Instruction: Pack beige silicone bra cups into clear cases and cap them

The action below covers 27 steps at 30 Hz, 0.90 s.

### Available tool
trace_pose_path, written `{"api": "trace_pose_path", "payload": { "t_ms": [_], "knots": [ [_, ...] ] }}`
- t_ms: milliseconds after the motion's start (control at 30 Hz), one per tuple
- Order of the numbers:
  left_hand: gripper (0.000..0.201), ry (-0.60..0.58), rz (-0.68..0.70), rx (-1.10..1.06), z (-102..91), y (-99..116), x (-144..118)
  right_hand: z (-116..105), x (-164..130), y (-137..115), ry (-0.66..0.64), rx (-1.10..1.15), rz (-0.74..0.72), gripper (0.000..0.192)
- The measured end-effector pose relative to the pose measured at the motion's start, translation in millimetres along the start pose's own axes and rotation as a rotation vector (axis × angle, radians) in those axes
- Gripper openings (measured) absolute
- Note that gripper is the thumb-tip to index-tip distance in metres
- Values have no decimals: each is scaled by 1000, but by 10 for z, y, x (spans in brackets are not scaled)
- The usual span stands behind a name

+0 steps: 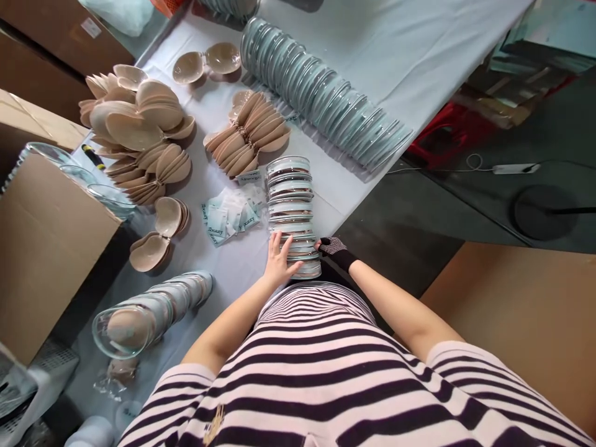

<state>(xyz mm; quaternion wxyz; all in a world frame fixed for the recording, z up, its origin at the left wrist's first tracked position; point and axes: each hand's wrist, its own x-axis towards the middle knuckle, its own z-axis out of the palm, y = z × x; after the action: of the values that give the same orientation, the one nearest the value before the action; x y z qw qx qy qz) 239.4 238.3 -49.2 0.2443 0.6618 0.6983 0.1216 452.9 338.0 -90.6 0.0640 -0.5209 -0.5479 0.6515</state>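
A short row of clear round plastic cases [289, 192] with pale blue labels and beige contents runs toward my body at the table edge. My bare left hand [279, 261] lies over the near end of this row, its fingers spread on the cases. At the row's right side, my right hand [333, 246], in a dark dotted fingerless glove, has its fingers curled and the tips touching the nearest cases. What those fingers grip, if anything, is hidden. Left of the row lies a pile of small printed packets [233, 211]. Beyond it sits a stack of beige bra cups [249, 133].
A long row of clear cases [321, 93] extends across the table [391, 43]. More beige cups [139, 118] are heaped at the left. Another row of filled cases [153, 310] lies at the lower left, near a cardboard box [56, 248]. A red stool [451, 130] stands at the right.
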Motion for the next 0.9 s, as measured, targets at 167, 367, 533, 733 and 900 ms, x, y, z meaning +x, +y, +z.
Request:
{"api": "trace_pose_path", "payload": {
  "t_ms": [167,367,533,733,900],
  "knots": [
    [76,19,13,7,18,-10,3,-56,-62,-60,-133,-100,27,37],
    [73,88,98,-37,57,-91,5,-190,-39,-312,-145,-721,-51,36],
    [73,92,132,-27,46,-147,0,-249,79,-340,-253,-500,15,24],
    [78,51,88,3,5,-162,11,-182,26,-230,-401,203,112,40],
    [74,20,70,53,-55,-74,12,-243,-38,-255,6,-340,-51,32]
  ]
}}
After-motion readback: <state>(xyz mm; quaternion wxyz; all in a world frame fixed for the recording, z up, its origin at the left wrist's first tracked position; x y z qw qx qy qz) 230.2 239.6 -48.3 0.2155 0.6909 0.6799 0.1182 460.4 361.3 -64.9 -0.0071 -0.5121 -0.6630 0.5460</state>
